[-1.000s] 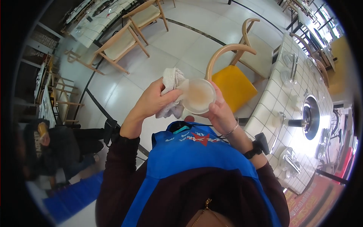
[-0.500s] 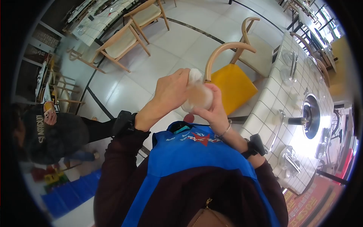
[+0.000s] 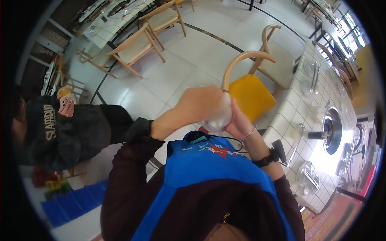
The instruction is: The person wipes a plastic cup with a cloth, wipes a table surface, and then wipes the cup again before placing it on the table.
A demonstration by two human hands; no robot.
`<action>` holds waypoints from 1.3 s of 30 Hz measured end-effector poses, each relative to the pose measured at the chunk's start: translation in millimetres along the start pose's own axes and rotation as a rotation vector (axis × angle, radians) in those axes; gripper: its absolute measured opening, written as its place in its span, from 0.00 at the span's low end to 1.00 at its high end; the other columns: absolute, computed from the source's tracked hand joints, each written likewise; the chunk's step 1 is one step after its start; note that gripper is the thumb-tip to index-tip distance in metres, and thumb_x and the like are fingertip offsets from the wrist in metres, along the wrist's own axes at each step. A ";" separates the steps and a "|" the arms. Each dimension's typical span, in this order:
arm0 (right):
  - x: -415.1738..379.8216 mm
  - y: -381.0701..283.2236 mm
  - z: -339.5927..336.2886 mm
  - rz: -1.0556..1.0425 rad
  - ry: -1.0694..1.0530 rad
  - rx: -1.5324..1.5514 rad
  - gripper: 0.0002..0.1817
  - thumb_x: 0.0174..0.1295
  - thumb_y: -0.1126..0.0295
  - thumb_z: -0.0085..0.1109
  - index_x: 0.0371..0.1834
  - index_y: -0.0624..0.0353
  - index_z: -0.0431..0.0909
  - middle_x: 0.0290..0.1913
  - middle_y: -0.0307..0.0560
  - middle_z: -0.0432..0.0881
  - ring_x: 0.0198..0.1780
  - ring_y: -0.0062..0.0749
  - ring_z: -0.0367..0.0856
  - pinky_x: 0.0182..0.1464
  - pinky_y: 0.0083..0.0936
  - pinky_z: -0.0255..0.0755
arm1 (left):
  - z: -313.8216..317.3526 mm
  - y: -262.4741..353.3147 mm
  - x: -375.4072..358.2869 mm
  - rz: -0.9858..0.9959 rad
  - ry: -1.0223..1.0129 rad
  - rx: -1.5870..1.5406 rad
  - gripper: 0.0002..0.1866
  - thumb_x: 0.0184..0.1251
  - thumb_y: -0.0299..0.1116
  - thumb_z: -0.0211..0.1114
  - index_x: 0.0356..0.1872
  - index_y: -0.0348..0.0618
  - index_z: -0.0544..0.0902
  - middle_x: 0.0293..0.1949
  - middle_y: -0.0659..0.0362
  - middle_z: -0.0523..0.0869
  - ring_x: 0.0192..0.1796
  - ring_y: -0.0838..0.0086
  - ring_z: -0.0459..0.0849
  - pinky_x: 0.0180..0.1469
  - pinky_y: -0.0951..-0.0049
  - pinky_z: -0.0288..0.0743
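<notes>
My right hand point(image 3: 240, 121) is wrapped round the side of a clear, rounded glass cup point(image 3: 218, 121) in front of my chest. My left hand point(image 3: 201, 103) is closed over the cup's top and smeared by motion. A white cloth or tissue wad point(image 3: 226, 101) shows as a pale patch by its fingers, mostly hidden. Just beyond the hands stands a wooden chair with a yellow seat point(image 3: 252, 96), its curved back overlapping the cup's far side in this view.
To the right runs a white tiled table point(image 3: 290, 108) with a round metal burner point(image 3: 332, 130) and wrapped tableware point(image 3: 309, 178). A person in a dark sweatshirt point(image 3: 64, 132) is at the left, holding a phone point(image 3: 66, 98). Wooden chairs point(image 3: 134, 50) stand farther off.
My left hand has shifted over the cup and hides most of the white wad that showed above it. The view has tilted slightly; the person at left has turned and raised the phone.
</notes>
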State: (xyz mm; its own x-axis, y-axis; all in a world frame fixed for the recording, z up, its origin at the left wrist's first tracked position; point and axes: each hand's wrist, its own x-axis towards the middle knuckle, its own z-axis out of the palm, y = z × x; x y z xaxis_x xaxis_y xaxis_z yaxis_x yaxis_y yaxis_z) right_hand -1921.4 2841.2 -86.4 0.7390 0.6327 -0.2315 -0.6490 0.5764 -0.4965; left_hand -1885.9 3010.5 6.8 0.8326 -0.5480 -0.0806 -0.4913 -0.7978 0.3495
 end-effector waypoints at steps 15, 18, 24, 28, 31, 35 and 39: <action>17.5 24.4 -4.9 -0.270 0.400 0.102 0.31 0.71 0.45 0.32 0.63 0.58 0.65 0.61 0.49 0.72 0.62 0.42 0.70 0.61 0.47 0.66 | 44.9 -51.2 -23.0 -0.268 -0.076 -0.830 0.23 0.56 0.38 0.60 0.50 0.35 0.72 0.45 0.49 0.82 0.47 0.60 0.81 0.49 0.67 0.73; 9.8 9.8 -20.6 -0.186 0.050 0.137 0.32 0.70 0.43 0.30 0.62 0.57 0.66 0.60 0.49 0.72 0.62 0.46 0.70 0.59 0.53 0.68 | 39.2 -59.1 -32.1 -0.139 -0.082 -0.978 0.26 0.57 0.38 0.57 0.56 0.37 0.71 0.45 0.47 0.80 0.48 0.58 0.80 0.53 0.67 0.71; -3.3 0.0 18.6 -0.212 0.277 0.189 0.34 0.70 0.42 0.24 0.65 0.57 0.60 0.62 0.52 0.69 0.63 0.53 0.69 0.60 0.61 0.66 | 23.7 -42.0 -36.4 -0.059 0.132 -1.072 0.24 0.65 0.31 0.55 0.62 0.35 0.69 0.54 0.56 0.78 0.56 0.71 0.76 0.59 0.75 0.67; -15.2 -10.9 36.9 -0.197 0.240 0.184 0.34 0.70 0.42 0.22 0.65 0.57 0.60 0.63 0.53 0.67 0.63 0.53 0.68 0.61 0.62 0.65 | 28.8 -43.7 -33.0 -0.032 0.233 -1.416 0.23 0.67 0.31 0.54 0.62 0.35 0.69 0.54 0.56 0.78 0.56 0.73 0.76 0.58 0.75 0.68; -23.5 -18.0 49.0 -0.206 0.115 0.213 0.38 0.67 0.37 0.20 0.68 0.56 0.56 0.65 0.54 0.65 0.65 0.51 0.67 0.61 0.61 0.65 | 21.0 -41.4 -36.1 -0.137 0.264 -1.427 0.22 0.71 0.34 0.50 0.61 0.32 0.68 0.55 0.54 0.78 0.56 0.73 0.76 0.58 0.74 0.68; -31.5 -28.0 66.7 -0.246 0.105 0.182 0.41 0.63 0.32 0.24 0.69 0.52 0.57 0.68 0.50 0.62 0.68 0.50 0.61 0.62 0.66 0.60 | 24.7 -37.0 -25.0 -0.108 0.423 -1.544 0.26 0.75 0.48 0.44 0.58 0.33 0.71 0.49 0.56 0.80 0.49 0.77 0.79 0.52 0.77 0.72; -36.5 -28.3 68.2 -0.303 0.081 0.101 0.42 0.64 0.32 0.22 0.70 0.55 0.52 0.67 0.53 0.62 0.66 0.49 0.64 0.61 0.60 0.65 | 22.4 -34.0 -20.3 -0.081 0.301 -1.660 0.28 0.76 0.50 0.41 0.60 0.34 0.70 0.50 0.55 0.79 0.49 0.77 0.78 0.52 0.77 0.72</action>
State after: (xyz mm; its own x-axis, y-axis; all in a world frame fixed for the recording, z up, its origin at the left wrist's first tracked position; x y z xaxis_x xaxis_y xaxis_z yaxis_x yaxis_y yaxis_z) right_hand -1942.4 2837.0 -6.8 0.9104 0.3840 -0.1540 -0.4094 0.7827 -0.4687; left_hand -1891.9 3043.1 -24.4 0.9522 -0.3018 -0.0467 0.1693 0.3945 0.9032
